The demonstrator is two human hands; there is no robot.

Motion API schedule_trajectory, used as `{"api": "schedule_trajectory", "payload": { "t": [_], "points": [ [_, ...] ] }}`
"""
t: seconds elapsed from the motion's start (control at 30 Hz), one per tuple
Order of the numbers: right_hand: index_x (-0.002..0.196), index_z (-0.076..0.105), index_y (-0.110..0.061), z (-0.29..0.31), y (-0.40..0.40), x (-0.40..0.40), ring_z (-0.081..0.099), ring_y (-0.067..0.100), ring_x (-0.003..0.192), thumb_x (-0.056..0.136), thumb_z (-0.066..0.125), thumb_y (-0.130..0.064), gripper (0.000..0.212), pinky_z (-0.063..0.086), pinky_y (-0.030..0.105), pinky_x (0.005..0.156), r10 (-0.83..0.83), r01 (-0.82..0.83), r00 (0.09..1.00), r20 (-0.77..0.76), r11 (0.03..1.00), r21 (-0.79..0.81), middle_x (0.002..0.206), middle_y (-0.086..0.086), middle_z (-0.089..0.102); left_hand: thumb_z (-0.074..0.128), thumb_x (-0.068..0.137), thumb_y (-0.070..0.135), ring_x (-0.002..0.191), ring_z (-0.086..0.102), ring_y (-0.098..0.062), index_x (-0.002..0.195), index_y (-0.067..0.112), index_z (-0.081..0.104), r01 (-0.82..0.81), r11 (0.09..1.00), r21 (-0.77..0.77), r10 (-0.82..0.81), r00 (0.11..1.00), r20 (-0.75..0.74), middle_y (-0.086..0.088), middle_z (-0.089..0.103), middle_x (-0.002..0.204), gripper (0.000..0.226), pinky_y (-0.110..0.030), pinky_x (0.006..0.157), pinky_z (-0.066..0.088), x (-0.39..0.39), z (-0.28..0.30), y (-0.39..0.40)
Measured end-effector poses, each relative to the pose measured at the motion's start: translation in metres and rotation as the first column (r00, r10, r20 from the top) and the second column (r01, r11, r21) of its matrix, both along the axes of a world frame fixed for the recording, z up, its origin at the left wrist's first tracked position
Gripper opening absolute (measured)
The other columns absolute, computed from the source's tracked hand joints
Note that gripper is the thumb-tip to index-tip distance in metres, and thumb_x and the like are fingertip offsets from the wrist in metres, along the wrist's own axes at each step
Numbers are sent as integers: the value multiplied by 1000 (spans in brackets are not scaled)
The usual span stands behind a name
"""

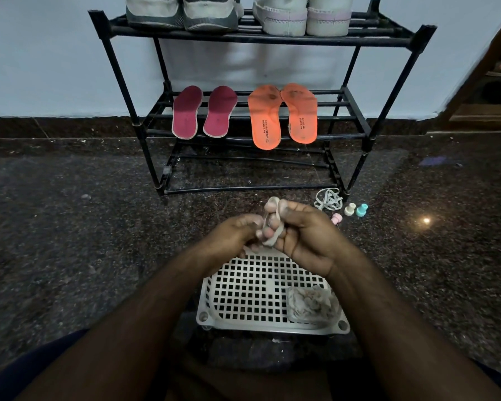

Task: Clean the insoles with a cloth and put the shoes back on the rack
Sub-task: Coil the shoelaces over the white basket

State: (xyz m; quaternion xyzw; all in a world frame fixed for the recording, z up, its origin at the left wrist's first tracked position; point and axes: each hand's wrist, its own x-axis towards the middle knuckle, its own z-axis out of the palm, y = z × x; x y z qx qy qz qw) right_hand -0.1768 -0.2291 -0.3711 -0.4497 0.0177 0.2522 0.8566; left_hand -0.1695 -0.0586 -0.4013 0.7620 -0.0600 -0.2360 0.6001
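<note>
A black rack (pixel 388 82) stands against the wall. Two magenta insoles (pixel 185 114) and two orange insoles (pixel 265 120) lie on its middle shelf. Grey shoes (pixel 182 13) and white shoes (pixel 301 15) sit on the top shelf. My right hand (pixel 304 235) holds a pale lace (pixel 272 221) wound around its fingers. My left hand (pixel 235 235) pinches the same lace from the left. Both hands hover above a white perforated stool (pixel 243 290). A crumpled cloth (pixel 311 305) lies on the stool's right corner.
A second coiled lace (pixel 329 198) lies on the dark granite floor by the rack's right foot. Three small pastel pieces (pixel 350 211) sit beside it. A wooden doorway (pixel 489 82) is at the far right.
</note>
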Motion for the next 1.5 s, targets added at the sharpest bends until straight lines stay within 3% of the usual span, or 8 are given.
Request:
{"api": "schedule_trajectory", "payload": {
  "t": [0.1, 0.2, 0.33, 0.43, 0.63, 0.83, 1.17, 1.5],
  "points": [
    [101, 61, -3, 1, -1, 4, 71, 27, 89, 103, 41, -13, 23, 55, 42, 90, -237, 235, 972, 12, 969, 78, 90, 15, 71, 43, 108, 28, 69, 55, -8, 101, 21, 68, 63, 992, 113, -71, 995, 66, 7, 63, 74, 27, -26, 67, 47, -3, -1, -6],
    [103, 60, -9, -5, -1, 9, 69, 24, 107, 105, 37, -13, 23, 51, 44, 97, -346, 373, 920, 182, 917, -140, 108, 13, 72, 47, 107, 26, 67, 52, -11, 99, 21, 70, 129, 970, 207, -158, 979, 129, 4, 58, 74, 25, -32, 67, 45, -8, 0, -11],
    [91, 62, -24, -23, 0, 9, 71, 19, 90, 104, 45, -22, 22, 58, 47, 79, -147, 426, 885, 443, 641, -638, 94, 1, 74, 58, 101, 32, 60, 49, -8, 90, 22, 67, 158, 934, 320, -236, 946, 223, 7, 58, 72, 18, -30, 59, 41, -9, 8, -15],
    [79, 60, -21, -33, 0, 7, 64, 17, 73, 102, 47, -26, 27, 53, 39, 71, 140, 298, 916, 376, 392, -870, 77, -1, 68, 63, 98, 28, 62, 56, -3, 89, 25, 71, 53, 929, 367, -189, 920, 344, 10, 67, 76, 12, -32, 60, 49, -6, 14, -9],
    [98, 61, -3, -18, -2, 4, 63, 19, 64, 105, 35, -11, 28, 48, 37, 72, 73, -38, 997, 34, 794, -607, 71, 10, 64, 73, 91, 25, 87, 65, 2, 91, 30, 78, -76, 955, 286, -62, 893, 446, 17, 70, 90, 7, -32, 81, 56, 5, 11, 7],
    [103, 65, 4, -12, -5, 1, 54, 20, 58, 103, 42, -9, 26, 51, 40, 78, 165, -184, 983, -83, 888, -420, 65, 8, 55, 71, 92, 20, 90, 69, -8, 91, 32, 77, -141, 977, 161, 58, 899, 433, 14, 71, 93, 14, -46, 83, 60, 10, 11, 10],
    [115, 58, 8, -12, -12, 5, 49, 18, 52, 103, 42, -13, 29, 53, 43, 76, 120, -140, 987, -110, 971, -195, 62, 7, 48, 57, 101, 7, 92, 74, -13, 123, 24, 68, 61, 990, -130, -54, 997, 55, -4, 78, 104, 30, -25, 82, 60, 4, 15, 4],
    [85, 64, -4, -10, -12, 4, 56, 20, 58, 99, 51, -35, 36, 52, 43, 84, 159, -186, 976, -149, 965, -184, 63, 7, 53, 69, 93, 4, 96, 73, -4, 105, 26, 74, -7, 1000, -12, 10, 965, 262, 11, 78, 99, 26, -17, 85, 55, 2, 14, 0]
  ]
}}
